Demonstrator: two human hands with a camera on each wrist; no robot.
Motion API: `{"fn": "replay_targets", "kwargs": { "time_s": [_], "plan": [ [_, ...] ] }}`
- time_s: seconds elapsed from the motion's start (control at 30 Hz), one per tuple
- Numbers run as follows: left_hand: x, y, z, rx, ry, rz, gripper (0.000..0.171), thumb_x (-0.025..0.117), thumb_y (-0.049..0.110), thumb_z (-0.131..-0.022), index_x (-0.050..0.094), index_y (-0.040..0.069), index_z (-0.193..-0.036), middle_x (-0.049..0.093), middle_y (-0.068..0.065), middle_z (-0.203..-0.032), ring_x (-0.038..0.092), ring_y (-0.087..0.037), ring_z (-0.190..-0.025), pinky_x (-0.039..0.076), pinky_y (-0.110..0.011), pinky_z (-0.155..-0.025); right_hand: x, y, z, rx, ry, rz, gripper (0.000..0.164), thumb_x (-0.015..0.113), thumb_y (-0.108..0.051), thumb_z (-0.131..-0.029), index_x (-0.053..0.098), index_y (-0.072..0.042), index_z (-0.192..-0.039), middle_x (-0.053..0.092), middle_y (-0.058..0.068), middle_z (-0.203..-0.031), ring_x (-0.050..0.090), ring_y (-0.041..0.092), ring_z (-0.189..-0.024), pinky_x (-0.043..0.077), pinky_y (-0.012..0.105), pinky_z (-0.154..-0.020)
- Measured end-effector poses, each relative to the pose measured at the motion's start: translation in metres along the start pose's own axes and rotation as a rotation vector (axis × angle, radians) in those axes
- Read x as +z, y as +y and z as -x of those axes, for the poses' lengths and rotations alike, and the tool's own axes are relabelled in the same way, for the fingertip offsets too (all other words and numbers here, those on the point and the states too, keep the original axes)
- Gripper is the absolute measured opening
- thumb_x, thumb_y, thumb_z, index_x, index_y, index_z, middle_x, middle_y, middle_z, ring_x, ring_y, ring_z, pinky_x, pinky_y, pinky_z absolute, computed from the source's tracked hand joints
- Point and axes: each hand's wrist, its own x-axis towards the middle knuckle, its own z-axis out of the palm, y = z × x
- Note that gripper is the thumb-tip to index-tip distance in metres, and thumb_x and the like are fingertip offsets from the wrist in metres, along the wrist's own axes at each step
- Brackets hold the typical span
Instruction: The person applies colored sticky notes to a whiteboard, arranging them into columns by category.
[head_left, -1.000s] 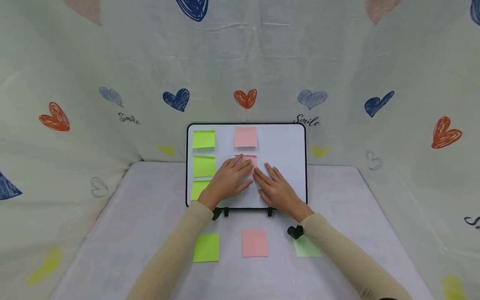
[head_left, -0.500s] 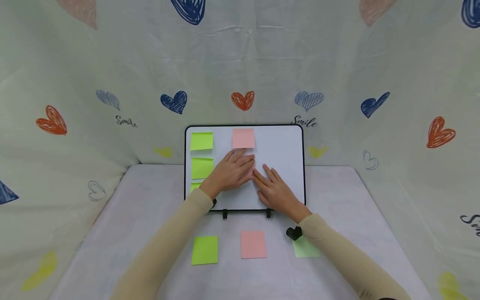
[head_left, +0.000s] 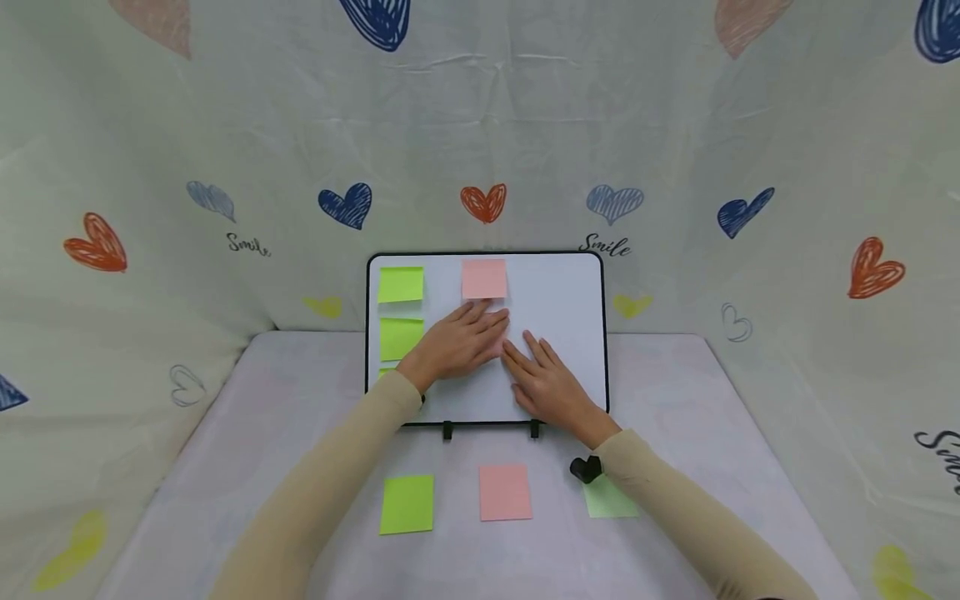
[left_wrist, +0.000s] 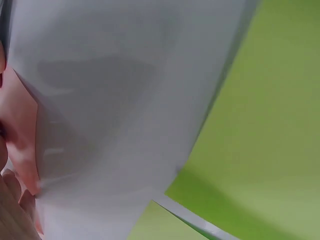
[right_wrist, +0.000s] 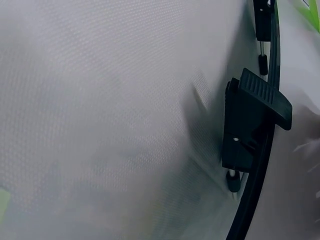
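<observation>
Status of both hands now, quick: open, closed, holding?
Left hand: open, over the lower pink note on the whiteboard.
Right hand: open, fingers straight, at that note's edge.

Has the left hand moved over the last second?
Yes. Judged against the whiteboard, the left hand has shifted slightly up and to the right, closer to the upper pink note.

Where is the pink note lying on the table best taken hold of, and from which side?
Probably the near edge of the pink note, pinched from the person's side: it lies flat on the table, with that edge uncovered.
</observation>
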Motion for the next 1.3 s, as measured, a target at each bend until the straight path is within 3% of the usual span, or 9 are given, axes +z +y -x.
{"fn": "replay_targets", "kwargs": {
  "time_s": [0.43, 0.77, 1.07, 1.3],
  "plan": [
    [-0.002, -0.015, 0.016, -0.050, -0.014, -0.014, 0.057, 0.039, 0.044, -0.111, 0.034, 0.019, -0.162, 0.033, 0.005, -0.167, 0.024, -0.028, -0.158, 0.011, -0.050, -0.131, 0.000, 0.000, 0.002, -0.001, 0.020, 0.000, 0.060, 0.064, -0.027, -0.099, 0.049, -0.003, -0.152, 0.046, 0.010, -0.160, 0.033, 0.044, -0.152, 0.033, 0.059, -0.121],
    [-0.005, -0.023, 0.030, -0.082, -0.074, -0.027, 0.058, 0.038, 0.045, -0.111, 0.032, 0.018, -0.162, 0.031, 0.004, -0.168, 0.013, -0.031, -0.161, 0.007, -0.051, -0.130, 0.002, -0.001, 0.003, 0.016, 0.017, -0.017, 0.060, 0.062, -0.027, -0.100, 0.048, -0.005, -0.153, 0.044, 0.009, -0.162, 0.032, 0.042, -0.153, 0.032, 0.058, -0.122],
    [-0.003, -0.031, 0.042, -0.076, -0.026, -0.040, 0.057, 0.042, 0.042, -0.110, 0.037, 0.015, -0.160, 0.035, 0.001, -0.166, 0.015, -0.032, -0.160, 0.012, -0.052, -0.130, 0.005, -0.001, 0.003, 0.010, 0.051, -0.008, 0.062, 0.065, -0.027, -0.098, 0.049, -0.004, -0.153, 0.045, 0.010, -0.160, 0.034, 0.043, -0.152, 0.034, 0.058, -0.121],
    [0.001, -0.027, 0.043, -0.082, -0.032, -0.010, 0.061, 0.039, 0.045, -0.110, 0.030, 0.016, -0.163, 0.029, 0.002, -0.169, 0.015, -0.028, -0.161, 0.013, -0.050, -0.130, 0.009, 0.000, 0.004, 0.000, 0.089, -0.019, 0.059, 0.061, -0.028, -0.100, 0.049, -0.004, -0.152, 0.046, 0.010, -0.160, 0.036, 0.043, -0.151, 0.034, 0.059, -0.120]
  ]
}}
